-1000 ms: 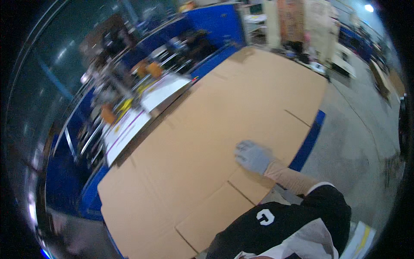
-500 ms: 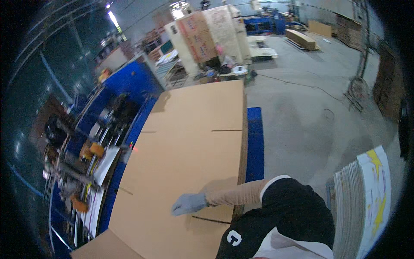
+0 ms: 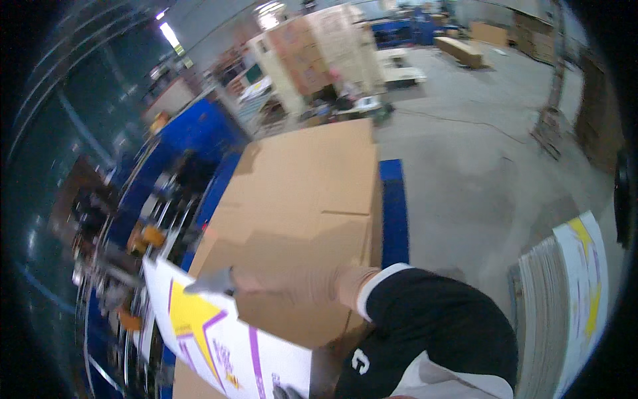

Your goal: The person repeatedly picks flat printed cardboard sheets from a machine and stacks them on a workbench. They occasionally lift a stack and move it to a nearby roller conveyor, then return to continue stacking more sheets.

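A printed cardboard sheet [image 3: 266,352], white with a yellow star and purple lines, stands tilted up at the near left of a stack of brown cardboard sheets [image 3: 292,166]. My right hand [image 3: 211,280], in a grey glove, reaches across from the right and grips the sheet's upper edge, fingers lying over its printed face; motion blurs it. At the bottom edge of the picture my left hand [image 3: 286,392], also gloved, shows only its fingers closed on the sheet's near part. The rest of that hand is cut off.
A blue machine [image 3: 206,133] with rollers and orange wheels runs along the left. A blue beam [image 3: 393,213] lies right of the stack. More printed sheets [image 3: 558,312] stand in a pile at the right. Large wrapped boards [image 3: 319,53] stand at the far end.
The printed sheet has come up into view, its printed side showing. My right hand has moved left and up from the brown cardboard onto it. My left hand's fingers have appeared below.
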Available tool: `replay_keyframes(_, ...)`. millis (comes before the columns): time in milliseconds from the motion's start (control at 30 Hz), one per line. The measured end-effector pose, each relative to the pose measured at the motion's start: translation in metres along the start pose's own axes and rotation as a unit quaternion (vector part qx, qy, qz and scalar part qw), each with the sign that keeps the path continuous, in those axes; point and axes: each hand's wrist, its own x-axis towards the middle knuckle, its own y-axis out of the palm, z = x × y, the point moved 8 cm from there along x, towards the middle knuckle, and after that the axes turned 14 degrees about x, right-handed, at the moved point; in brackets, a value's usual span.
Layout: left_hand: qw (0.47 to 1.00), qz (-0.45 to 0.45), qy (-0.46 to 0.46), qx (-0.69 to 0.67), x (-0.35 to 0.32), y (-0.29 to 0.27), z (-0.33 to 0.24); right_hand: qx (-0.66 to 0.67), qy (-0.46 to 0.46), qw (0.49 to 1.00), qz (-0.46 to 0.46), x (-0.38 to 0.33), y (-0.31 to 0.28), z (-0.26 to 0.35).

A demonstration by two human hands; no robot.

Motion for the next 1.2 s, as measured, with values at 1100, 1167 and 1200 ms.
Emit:
replay_keyframes(1100, 0.907, -0.081, -0.344, 0.229, -0.079, -0.106, 0.088, -0.394, -0.482, 0.674, -0.398, -0.320, -0.122, 0.188)
replay_keyframes(1167, 0.920, -0.052, -0.328, 0.207, -0.061, -0.082, 0.084, -0.630, -0.433, 0.587, -0.266, -0.259, -0.042, 0.166)
replay_keyframes(1200, 0.938, -0.055, -0.279, 0.198, -0.050, -0.068, 0.077, -0.679, -0.405, 0.583, -0.187, -0.245, -0.016, 0.151)
